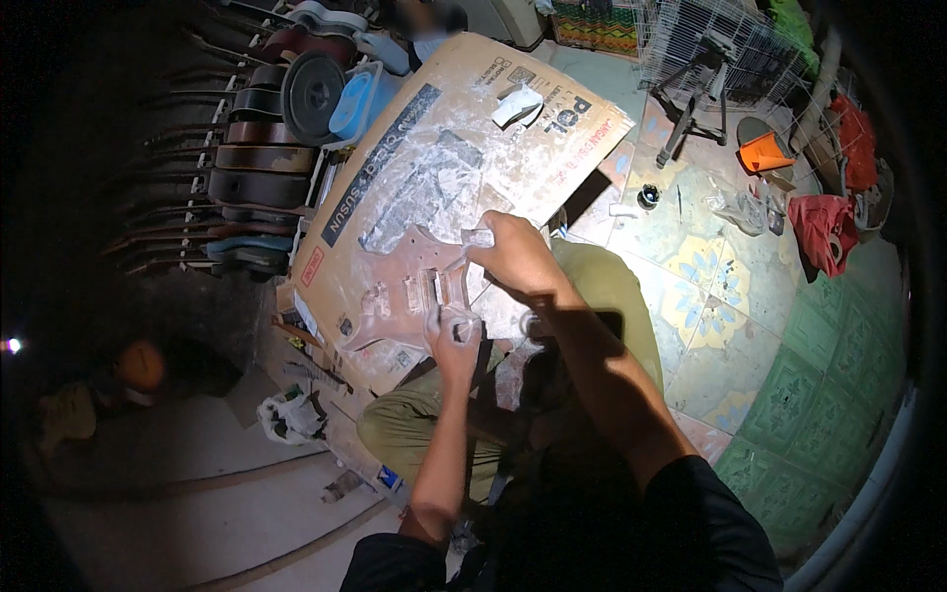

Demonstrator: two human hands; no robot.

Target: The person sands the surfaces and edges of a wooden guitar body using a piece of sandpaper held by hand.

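Observation:
A reddish-brown electric guitar body (400, 286), with cut-out cavities and a dusty surface, lies across a cardboard sheet (370, 242) close in front of me. My left hand (456, 340) grips its near edge, the fingers curled round the wood beside the cavities. At the body's right edge, my right hand (518, 255) pinches a small pale grey folded piece of sandpaper (478, 238) against or just beside a horn. Part of that piece is hidden by the fingers. Beyond the guitar body, a dark dusty sheet (434, 163) lies on the cardboard amid pale powder.
A crumpled white piece (518, 106) sits on the cardboard's far part. Guitars (258, 187) stand racked at the left, next to a blue plastic tub (357, 104). To the right are a small dark jar (648, 196), a black tripod (695, 104) and an orange dustpan (764, 153).

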